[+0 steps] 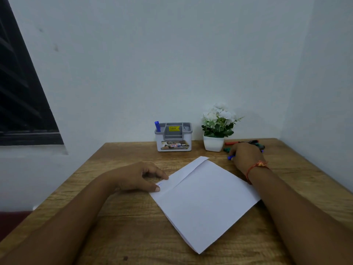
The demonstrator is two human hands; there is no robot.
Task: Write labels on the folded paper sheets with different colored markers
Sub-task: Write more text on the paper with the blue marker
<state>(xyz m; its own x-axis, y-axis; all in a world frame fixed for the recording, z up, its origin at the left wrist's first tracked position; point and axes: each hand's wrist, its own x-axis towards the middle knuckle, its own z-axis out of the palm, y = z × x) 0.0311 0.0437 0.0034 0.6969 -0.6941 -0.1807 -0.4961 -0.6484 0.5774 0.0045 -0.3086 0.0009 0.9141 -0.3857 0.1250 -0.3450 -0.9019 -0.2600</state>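
While the left hand (141, 176) rests on the desk (118, 226) w/ fingers loosely bent, its thumb tip and forefinger tip press the left edge of the folded paper sheets (204, 199). These lie white and cornerwise at desk centre, btwn the two forearms. Small blue writing (160, 183) sits just beside that thumb. Right hand (246, 155) is palm-down at far right, fingers curled over a blue marker (230, 157) whose end pokes out under them; can't tell if it actually grips it. Red marker (240, 142) and green marker (227, 149) lie just beyond, partly hidden by the hand. Red thread bracelet (257, 165) on that wrist. At the back by the wall: grey-white pen holder (173, 144) w/ one blue-capped pen (157, 126) upright in its left slot, potted white flowers (217, 123) just right of it.
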